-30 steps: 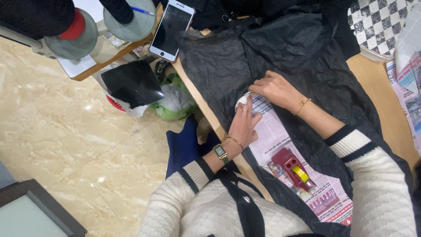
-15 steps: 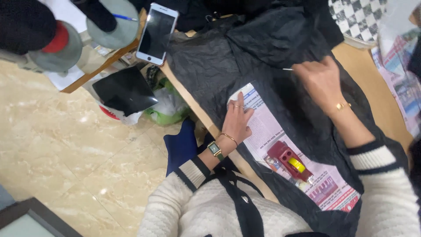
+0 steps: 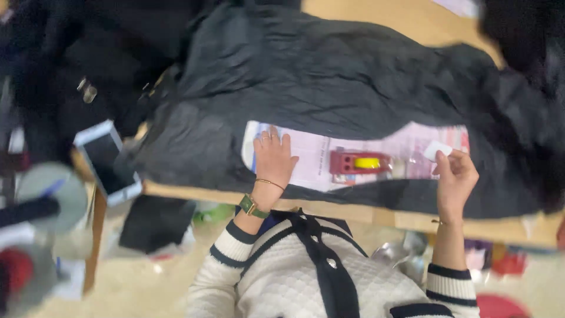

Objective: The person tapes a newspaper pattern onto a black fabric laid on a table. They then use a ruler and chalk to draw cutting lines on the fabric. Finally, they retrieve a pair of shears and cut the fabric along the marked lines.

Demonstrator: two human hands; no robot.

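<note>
My left hand lies flat, fingers apart, on the left end of a pink printed paper sheet spread on the wooden table. My right hand pinches a small white flat piece at the sheet's right end. Between the two hands, a red tool with a yellow part rests on the sheet. Crumpled black fabric covers the table behind and around the sheet.
A white smartphone lies at the table's left corner. Left of it are a grey round object and dark bags. A black item and green thing sit on the marble floor below the table edge.
The view has swung round so the table now runs across the frame. My right hand came off the black fabric and now holds a small white piece near the sheet. My left hand stays on the sheet.
</note>
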